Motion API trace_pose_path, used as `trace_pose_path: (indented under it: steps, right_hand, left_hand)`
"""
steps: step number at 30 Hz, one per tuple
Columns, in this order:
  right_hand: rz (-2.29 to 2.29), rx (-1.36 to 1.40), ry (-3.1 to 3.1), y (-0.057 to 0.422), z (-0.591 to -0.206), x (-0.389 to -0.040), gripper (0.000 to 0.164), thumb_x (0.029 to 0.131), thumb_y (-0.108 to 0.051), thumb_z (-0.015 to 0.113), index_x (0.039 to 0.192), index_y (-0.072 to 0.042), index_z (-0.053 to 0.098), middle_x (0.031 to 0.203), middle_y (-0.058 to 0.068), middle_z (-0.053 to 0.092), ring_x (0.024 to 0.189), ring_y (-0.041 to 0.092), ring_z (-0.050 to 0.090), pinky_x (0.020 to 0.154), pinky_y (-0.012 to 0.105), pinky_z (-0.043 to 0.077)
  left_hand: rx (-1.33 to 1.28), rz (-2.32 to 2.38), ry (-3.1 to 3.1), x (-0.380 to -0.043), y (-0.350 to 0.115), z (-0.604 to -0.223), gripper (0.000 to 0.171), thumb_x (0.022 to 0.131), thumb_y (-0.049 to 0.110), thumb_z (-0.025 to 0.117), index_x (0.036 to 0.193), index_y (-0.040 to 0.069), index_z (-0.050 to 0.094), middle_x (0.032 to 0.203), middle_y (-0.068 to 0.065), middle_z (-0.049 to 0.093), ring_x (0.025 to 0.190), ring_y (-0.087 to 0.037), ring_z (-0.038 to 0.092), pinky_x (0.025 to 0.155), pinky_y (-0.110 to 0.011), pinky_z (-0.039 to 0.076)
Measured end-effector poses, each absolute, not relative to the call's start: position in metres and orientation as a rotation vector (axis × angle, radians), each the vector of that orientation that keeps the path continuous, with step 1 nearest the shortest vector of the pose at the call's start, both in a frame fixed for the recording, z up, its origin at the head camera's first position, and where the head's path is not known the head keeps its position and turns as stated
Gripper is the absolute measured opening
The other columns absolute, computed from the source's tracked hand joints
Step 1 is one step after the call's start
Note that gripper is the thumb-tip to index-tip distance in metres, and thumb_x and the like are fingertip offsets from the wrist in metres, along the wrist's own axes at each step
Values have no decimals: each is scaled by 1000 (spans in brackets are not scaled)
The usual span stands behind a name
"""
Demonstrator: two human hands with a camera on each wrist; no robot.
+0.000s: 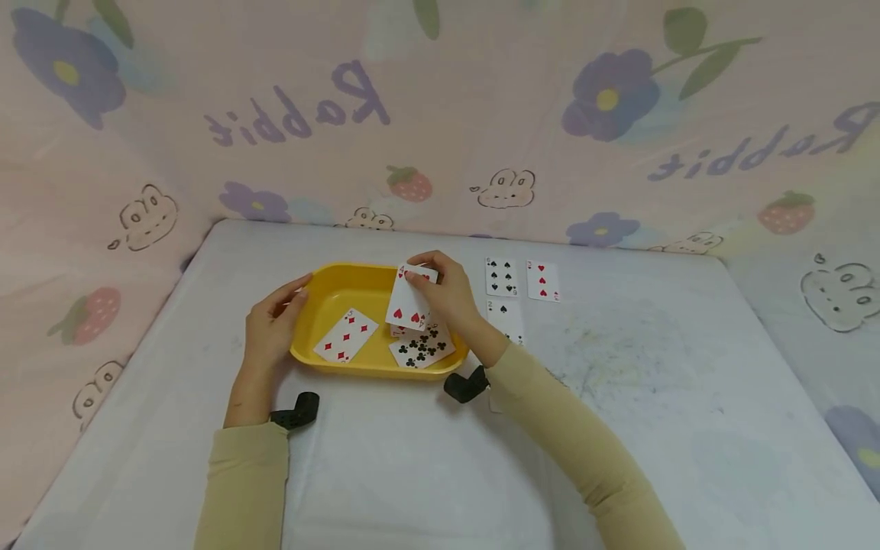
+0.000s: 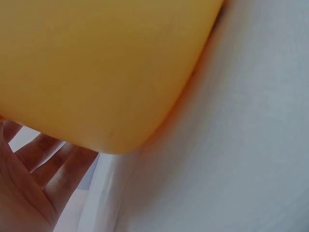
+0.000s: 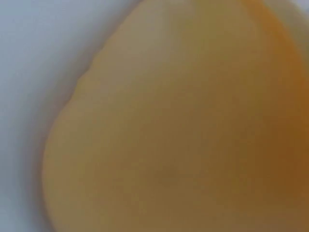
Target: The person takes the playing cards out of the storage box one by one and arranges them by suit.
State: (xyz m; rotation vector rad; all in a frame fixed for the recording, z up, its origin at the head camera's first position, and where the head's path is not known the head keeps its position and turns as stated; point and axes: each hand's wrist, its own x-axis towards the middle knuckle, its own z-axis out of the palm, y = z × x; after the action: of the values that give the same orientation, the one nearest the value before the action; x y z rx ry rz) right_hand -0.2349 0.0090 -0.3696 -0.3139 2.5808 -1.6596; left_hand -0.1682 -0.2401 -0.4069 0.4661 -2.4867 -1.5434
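Observation:
Near the middle of the table stands a yellow plastic tray (image 1: 380, 373) with playing cards in it. My left hand (image 1: 270, 325) rests against its left end, fingertips at the rim; in the left wrist view the fingers (image 2: 67, 179) lie fairly straight along the tray's outer wall (image 2: 106, 77). Between thumb and fingers my right hand (image 1: 454, 298) pinches a four of hearts (image 1: 407, 302) over the tray's right half. Inside lie a five of diamonds (image 1: 346, 336) and a clubs card (image 1: 422, 350), with a red card partly hidden. The blurred right wrist view shows yellow tray (image 3: 169, 135) but no hand.
Right of the tray lie a six of spades (image 1: 501, 276), a three of hearts (image 1: 543, 281) and, below the six, a two of spades (image 1: 504, 315) partly behind the right arm. A card's corner (image 1: 495, 403) shows beneath that sleeve. A printed cloth (image 1: 440, 114) hangs behind the table.

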Motion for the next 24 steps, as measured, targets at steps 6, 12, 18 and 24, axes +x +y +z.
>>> trace_pose_path:
  steps: [6,12,18,24]
  right_hand:
    - [-1723,-225,2544,35,-368,-239,23,92,-20,64,114,-12,65,123,5,61,94,19,49,75,21,40]
    - [-1756,-315,2545,68,-369,-242,24,94,-16,61,117,-8,63,118,10,61,85,17,54,69,18,48]
    - [-1751,-230,2619,103,-375,-245,26,94,-18,62,118,-9,64,125,8,60,100,16,50,83,21,44]
    - [-1706,-192,2658,138,-385,-245,30,94,-22,62,120,-7,63,128,10,59,101,16,49,83,22,41]
  left_hand:
    - [476,-1555,-2491,-168,-240,-410,39,99,41,47,136,29,56,136,-4,55,105,-16,48,80,-9,42]
    - [437,-1498,-2506,-168,-243,-410,39,100,39,47,135,26,57,130,-9,59,101,-14,51,78,-9,41]
    - [438,-1507,-2518,-169,-243,-408,40,100,40,47,135,27,56,130,-9,59,100,-12,50,78,-10,42]
    - [452,-1484,-2528,-169,-242,-406,41,99,43,46,136,27,56,131,-9,59,102,-14,49,81,-11,40]
